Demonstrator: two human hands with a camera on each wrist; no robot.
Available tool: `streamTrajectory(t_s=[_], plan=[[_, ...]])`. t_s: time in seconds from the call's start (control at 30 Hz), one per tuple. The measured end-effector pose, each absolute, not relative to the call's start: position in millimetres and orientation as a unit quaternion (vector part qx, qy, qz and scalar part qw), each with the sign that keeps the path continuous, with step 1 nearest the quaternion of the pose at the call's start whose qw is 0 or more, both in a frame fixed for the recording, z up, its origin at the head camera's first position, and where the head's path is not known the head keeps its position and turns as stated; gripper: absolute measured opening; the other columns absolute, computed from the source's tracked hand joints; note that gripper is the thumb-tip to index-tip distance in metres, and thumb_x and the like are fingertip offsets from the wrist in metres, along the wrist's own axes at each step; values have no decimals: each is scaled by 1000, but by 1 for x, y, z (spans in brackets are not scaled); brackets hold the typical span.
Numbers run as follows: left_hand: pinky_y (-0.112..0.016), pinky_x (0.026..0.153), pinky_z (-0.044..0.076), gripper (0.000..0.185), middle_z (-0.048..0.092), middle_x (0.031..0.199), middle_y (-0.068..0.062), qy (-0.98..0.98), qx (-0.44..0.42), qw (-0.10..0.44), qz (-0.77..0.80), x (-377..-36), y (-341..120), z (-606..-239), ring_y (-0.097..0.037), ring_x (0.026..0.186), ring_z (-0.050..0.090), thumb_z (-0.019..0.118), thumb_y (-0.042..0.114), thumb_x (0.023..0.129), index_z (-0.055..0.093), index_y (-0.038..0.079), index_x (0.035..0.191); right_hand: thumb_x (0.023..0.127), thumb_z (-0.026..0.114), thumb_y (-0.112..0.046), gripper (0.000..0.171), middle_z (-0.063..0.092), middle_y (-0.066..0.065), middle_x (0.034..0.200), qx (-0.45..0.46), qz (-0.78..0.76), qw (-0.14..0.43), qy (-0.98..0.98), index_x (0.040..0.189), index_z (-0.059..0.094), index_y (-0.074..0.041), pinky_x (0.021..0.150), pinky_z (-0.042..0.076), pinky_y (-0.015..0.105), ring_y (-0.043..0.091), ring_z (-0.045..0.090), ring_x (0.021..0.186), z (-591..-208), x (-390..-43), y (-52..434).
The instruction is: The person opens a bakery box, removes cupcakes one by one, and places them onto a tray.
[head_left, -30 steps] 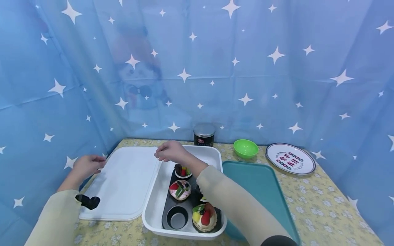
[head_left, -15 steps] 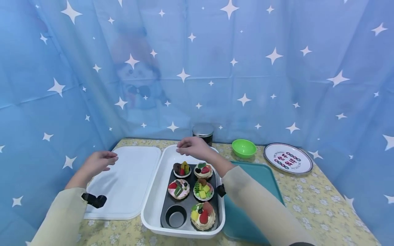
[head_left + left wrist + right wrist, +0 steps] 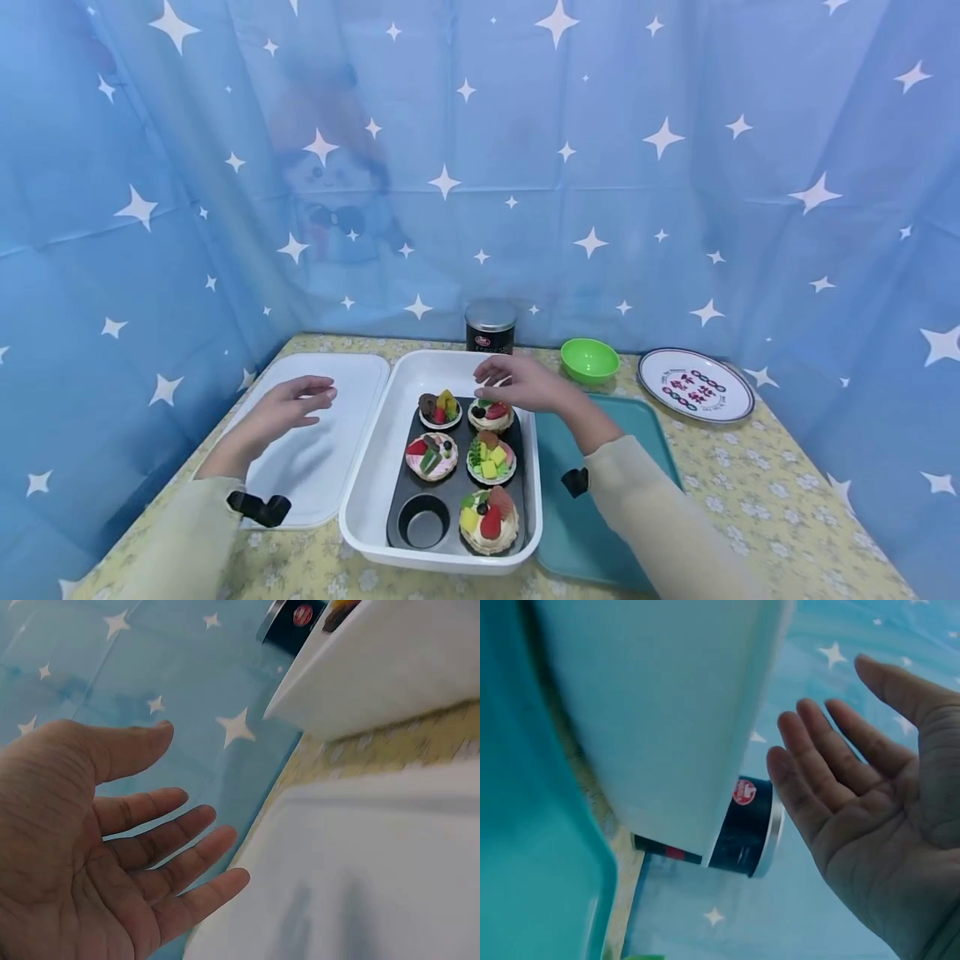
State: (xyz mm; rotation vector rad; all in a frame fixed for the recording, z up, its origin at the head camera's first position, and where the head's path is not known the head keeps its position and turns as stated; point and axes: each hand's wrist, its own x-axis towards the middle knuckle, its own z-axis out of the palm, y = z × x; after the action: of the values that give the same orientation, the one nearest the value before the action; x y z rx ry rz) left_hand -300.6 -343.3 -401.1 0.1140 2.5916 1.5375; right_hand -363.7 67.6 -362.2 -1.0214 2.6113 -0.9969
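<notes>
My left hand hovers over the white lid lying flat on the left; its fingers are loosely extended and hold nothing. Above the far right part of the white box is my right hand, fingers relaxed, nothing in them. It partly covers one fruit tart in the head view. Inside the box sits a dark muffin tin bearing several fruit-topped tarts, among them a pink cream tart and a strawberry tart. The front left cup of the tin has no tart.
A teal tray lies to the right of the box. Behind stand a black can with a silver lid and a green bowl. A white plate with red lettering is at the far right. A blue star-patterned curtain encloses the table.
Both hands have moved right. The right hand has gone from above the box's far left edge to its right side, uncovering the tarts there. The left hand now hangs further over the lid.
</notes>
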Motion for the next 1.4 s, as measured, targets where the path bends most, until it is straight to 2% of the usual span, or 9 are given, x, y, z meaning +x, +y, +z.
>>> streamTrajectory(t_s=[0.27, 0.33, 0.4, 0.63, 0.77, 0.9, 1.17, 1.23, 1.4], plan=[[-49, 102, 48, 71, 44, 149, -24, 838, 47, 81, 538, -295, -309, -424, -41, 134, 47, 62, 38, 101, 34, -1, 153, 100, 64, -31, 40, 67, 11, 124, -406, -328, 106, 846, 131, 62, -6, 96, 52, 42, 23, 64, 114, -373, -345, 84], [-48, 102, 49, 70, 44, 149, -23, 835, 46, 87, 541, -293, -303, -431, -40, 134, 48, 62, 37, 101, 34, 0, 154, 101, 63, -31, 37, 68, 8, 123, -420, -338, 117, 834, 130, 63, -8, 96, 52, 42, 21, 64, 113, -376, -337, 87], [-49, 104, 47, 72, 44, 150, -22, 834, 52, 92, 542, -290, -297, -436, -39, 134, 49, 63, 39, 100, 34, 1, 154, 101, 63, -30, 35, 68, 7, 122, -430, -358, 139, 817, 130, 63, -10, 95, 53, 41, 20, 65, 111, -379, -328, 91], [-54, 107, 42, 75, 36, 157, -19, 823, 77, 110, 552, -283, -290, -444, -39, 139, 42, 64, 41, 99, 30, 9, 158, 99, 67, -26, 38, 66, 9, 126, -471, -382, 233, 760, 132, 62, -6, 98, 52, 38, 22, 65, 113, -385, -292, 96], [-59, 111, 35, 73, 30, 161, -16, 810, 84, 124, 567, -279, -289, -447, -40, 144, 34, 63, 38, 99, 28, 19, 160, 97, 70, -32, 43, 66, 5, 128, -473, -349, 265, 764, 133, 63, -10, 97, 52, 34, 15, 65, 111, -387, -280, 95], [-63, 111, 32, 71, 29, 162, -14, 803, 85, 122, 577, -275, -288, -450, -41, 145, 32, 64, 36, 99, 28, 27, 160, 95, 71, -35, 48, 65, 1, 130, -481, -323, 279, 766, 136, 62, -12, 96, 51, 29, 8, 64, 111, -388, -276, 94], [-63, 112, 30, 71, 26, 164, -12, 782, 106, 135, 599, -277, -289, -457, -42, 146, 31, 63, 30, 99, 26, 31, 160, 93, 74, -38, 53, 61, -10, 134, -478, -258, 273, 794, 139, 60, -17, 99, 49, 29, 2, 56, 117, -384, -268, 93], [-61, 112, 32, 72, 25, 164, -11, 775, 113, 139, 606, -279, -290, -458, -41, 146, 31, 62, 28, 99, 25, 31, 161, 92, 75, -37, 55, 62, -12, 127, -472, -237, 269, 805, 140, 60, -18, 94, 50, 27, 2, 57, 110, -383, -265, 92], [-60, 113, 31, 72, 23, 165, -11, 770, 123, 136, 612, -283, -291, -460, -40, 148, 27, 61, 26, 99, 24, 33, 161, 88, 80, -34, 62, 59, -15, 97, -474, -206, 242, 821, 142, 57, -16, 71, 47, 21, 4, 55, 79, -384, -258, 89]])
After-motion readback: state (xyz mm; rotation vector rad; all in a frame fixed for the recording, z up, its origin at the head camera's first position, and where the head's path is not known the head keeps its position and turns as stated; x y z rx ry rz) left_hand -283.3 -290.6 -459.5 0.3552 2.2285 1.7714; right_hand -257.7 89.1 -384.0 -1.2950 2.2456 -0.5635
